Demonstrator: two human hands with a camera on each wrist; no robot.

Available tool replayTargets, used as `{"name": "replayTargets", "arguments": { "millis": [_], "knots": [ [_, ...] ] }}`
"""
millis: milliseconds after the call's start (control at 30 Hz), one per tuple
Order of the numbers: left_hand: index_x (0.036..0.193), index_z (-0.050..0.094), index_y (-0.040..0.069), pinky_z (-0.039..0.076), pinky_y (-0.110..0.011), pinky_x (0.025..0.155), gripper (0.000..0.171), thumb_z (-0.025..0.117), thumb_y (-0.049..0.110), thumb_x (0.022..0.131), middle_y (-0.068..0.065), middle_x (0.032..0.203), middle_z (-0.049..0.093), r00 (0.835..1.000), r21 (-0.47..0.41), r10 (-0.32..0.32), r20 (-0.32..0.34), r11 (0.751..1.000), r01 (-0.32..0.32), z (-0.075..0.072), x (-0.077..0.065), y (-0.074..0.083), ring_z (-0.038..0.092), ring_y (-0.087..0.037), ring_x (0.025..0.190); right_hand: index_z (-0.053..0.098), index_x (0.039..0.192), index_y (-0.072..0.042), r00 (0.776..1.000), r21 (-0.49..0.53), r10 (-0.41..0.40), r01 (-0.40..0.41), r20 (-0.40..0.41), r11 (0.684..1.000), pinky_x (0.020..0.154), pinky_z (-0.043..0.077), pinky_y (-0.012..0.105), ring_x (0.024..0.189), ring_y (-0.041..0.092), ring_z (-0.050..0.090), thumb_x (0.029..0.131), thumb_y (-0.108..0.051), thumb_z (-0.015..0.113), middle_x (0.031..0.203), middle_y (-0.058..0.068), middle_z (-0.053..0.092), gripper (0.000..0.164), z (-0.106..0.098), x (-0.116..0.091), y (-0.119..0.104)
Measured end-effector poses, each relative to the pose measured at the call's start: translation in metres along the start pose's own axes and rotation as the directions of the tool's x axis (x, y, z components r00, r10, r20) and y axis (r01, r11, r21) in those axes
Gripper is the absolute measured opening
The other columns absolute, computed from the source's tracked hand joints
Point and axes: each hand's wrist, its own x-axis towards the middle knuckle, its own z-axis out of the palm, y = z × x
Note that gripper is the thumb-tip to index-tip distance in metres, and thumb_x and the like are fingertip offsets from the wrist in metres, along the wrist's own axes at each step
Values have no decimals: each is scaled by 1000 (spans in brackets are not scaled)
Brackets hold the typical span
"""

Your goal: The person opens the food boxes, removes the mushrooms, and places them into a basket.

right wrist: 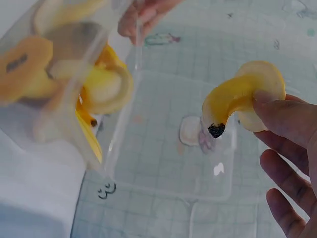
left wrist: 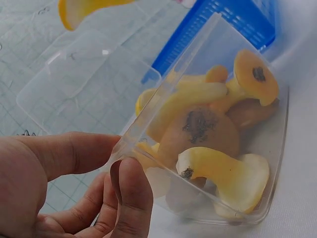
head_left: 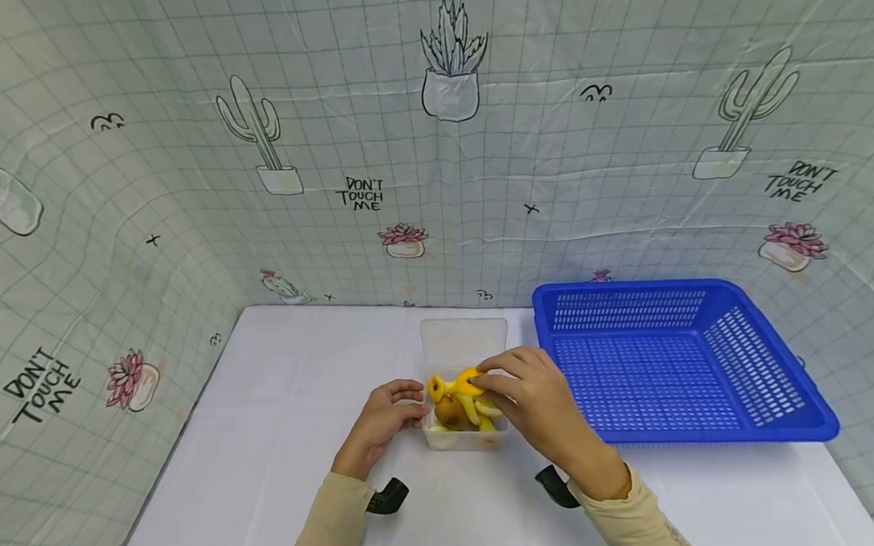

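My left hand (head_left: 379, 420) is at the near left of a clear plastic box (head_left: 464, 442), thumb and fingertips pinching its rim (left wrist: 143, 119) in the left wrist view. Inside lie several yellow mushrooms (left wrist: 233, 183) with dark marks, and a rounded brown piece (left wrist: 198, 139) among them. Over the box, my right hand (head_left: 537, 404) holds one yellow mushroom (right wrist: 237, 96) between thumb and fingers. The right wrist view shows its pale cap toward the palm and its dark stem end pointing away. A clear lid (head_left: 463, 339) lies folded back behind the box.
A large blue plastic basket (head_left: 648, 378) stands at the right of the white-covered table (head_left: 277, 430), close beside the right hand. Behind and to the left hangs a checked cloth (head_left: 325, 132) printed with cacti. Black wrist-worn pieces (head_left: 389, 497) sit near both sleeves.
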Motion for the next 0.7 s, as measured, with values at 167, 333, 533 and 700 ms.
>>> {"name": "replayTargets", "arguments": {
  "millis": [167,333,533,700],
  "knots": [
    [127,58,-12,57,-20,67,38,71,-9,91,-12,107,63,1000,-1,-3,-4,1000,3,0,1,-1,60,-13,75,84,98,-10,1000,-35,18,-19,-23,999,90,57,49,99,25,68,73,-3,94,102,3,77,28,-16,-2,7],
    [126,59,-12,57,-20,66,38,71,-10,90,-12,106,63,1000,2,1,-7,1000,-1,0,0,-2,60,-13,74,84,97,-9,998,-84,34,-38,-53,996,88,57,51,97,29,68,69,0,95,102,6,77,32,-33,-5,17],
    [126,58,-13,57,-20,66,38,71,-10,91,-13,107,63,1000,-3,5,-13,1000,-5,1,-2,0,60,-13,75,84,95,-6,994,-131,76,-86,-83,988,83,55,51,95,32,68,64,5,97,101,8,77,36,-54,-7,29],
    [127,58,-13,57,-20,65,38,70,-10,91,-13,107,63,1000,-5,8,-12,1000,-8,1,-2,0,60,-13,75,83,97,-4,986,-146,126,-142,-111,979,80,52,50,94,34,68,63,6,97,101,9,78,38,-71,-10,40]
  ]
}}
